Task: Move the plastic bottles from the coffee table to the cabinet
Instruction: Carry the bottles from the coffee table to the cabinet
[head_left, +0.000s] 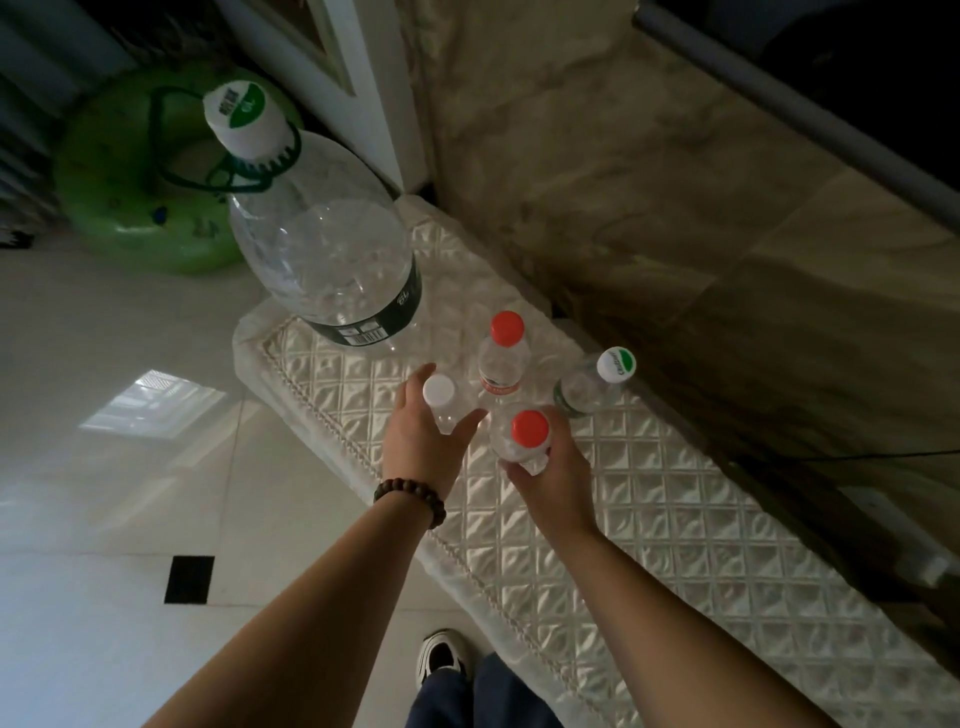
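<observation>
Landmark: large jug (332, 244), upright at the far end of the quilted desk (649, 519)
Left hand (423, 434): thumb and fingers curl around the white-capped bottle (441, 402), just nearer than the jug; grip low on the body, likely to lift it upright
Right hand (553, 475): holds the near red-capped bottle (524, 441) from below; further from the jug
Waiting: second red-capped bottle (504, 358) and green-capped bottle (597, 384), standing right of the jug
Stage: two bottles taken at once, probably to save trips; cabinet not identifiable
</observation>
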